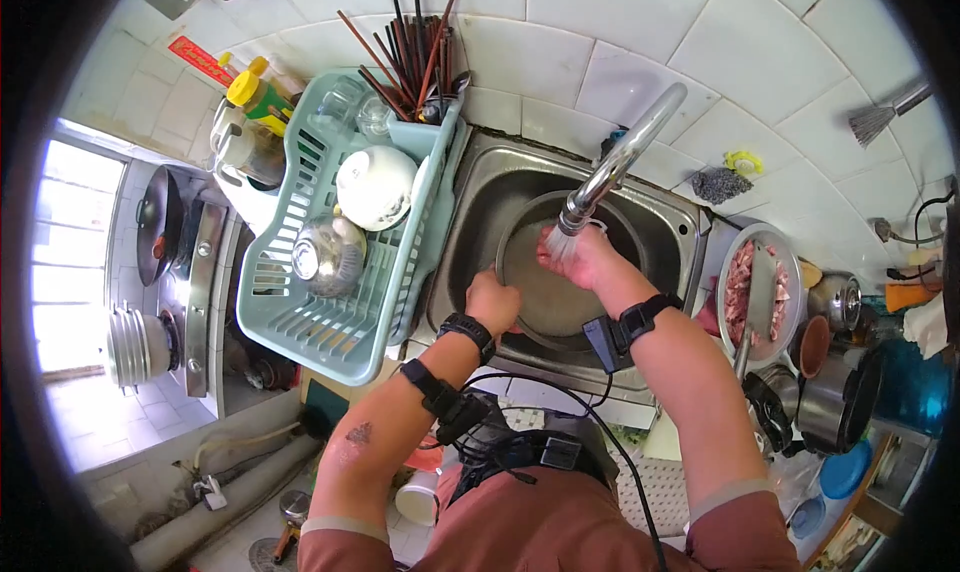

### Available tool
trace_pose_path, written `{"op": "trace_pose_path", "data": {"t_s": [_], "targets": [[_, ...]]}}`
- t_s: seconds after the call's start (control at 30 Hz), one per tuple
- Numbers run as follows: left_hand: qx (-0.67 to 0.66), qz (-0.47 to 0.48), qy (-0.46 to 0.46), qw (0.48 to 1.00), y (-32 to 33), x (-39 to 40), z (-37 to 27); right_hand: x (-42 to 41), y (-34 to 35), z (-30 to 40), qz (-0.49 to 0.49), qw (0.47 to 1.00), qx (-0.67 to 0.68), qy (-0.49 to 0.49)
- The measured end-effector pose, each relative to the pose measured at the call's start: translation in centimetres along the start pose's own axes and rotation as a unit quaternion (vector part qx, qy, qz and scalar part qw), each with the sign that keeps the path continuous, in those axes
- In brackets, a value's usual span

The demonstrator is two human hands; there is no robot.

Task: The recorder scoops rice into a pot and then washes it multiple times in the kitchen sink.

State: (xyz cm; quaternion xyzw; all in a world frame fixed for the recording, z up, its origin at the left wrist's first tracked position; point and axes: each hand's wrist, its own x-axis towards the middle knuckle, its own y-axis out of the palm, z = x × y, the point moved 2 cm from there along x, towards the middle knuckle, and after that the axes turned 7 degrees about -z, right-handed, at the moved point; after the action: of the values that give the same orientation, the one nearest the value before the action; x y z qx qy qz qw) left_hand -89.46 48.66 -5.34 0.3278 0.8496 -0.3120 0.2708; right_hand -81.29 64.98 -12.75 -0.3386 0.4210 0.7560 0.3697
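A round metal basin (640, 231) stands inside the stainless steel sink (469, 219), holding cloudy water (551, 302). My left hand (493, 303) grips the basin's left rim with the fist closed. Over the basin, my right hand (581, 258) is under the stream falling from the chrome faucet (630, 144). Something reddish shows at its fingertips; the water and the faucet head partly cover them, so I cannot tell whether they hold anything.
Left of the sink stands a pale green dish rack (259, 306) with a white bowl (377, 186), a metal bowl (326, 253) and chopsticks (424, 62). At right, a cleaver (762, 287) lies across raw meat (739, 272) in a bowl. Black cables (600, 429) hang at my waist.
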Motion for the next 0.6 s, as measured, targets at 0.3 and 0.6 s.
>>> {"op": "trace_pose_path", "data": {"t_s": [0.3, 0.6], "targets": [[-0.066, -0.012, 0.021, 0.998, 0.0, 1.9, 1.5, -1.2, 0.1, 0.3, 0.032, 0.999, 0.006, -0.011], [-0.086, -0.025, -0.025, 0.996, -0.1, 1.0, -0.2, -4.6, -1.3, 2.6, -0.002, 0.996, 0.024, -0.085]]}}
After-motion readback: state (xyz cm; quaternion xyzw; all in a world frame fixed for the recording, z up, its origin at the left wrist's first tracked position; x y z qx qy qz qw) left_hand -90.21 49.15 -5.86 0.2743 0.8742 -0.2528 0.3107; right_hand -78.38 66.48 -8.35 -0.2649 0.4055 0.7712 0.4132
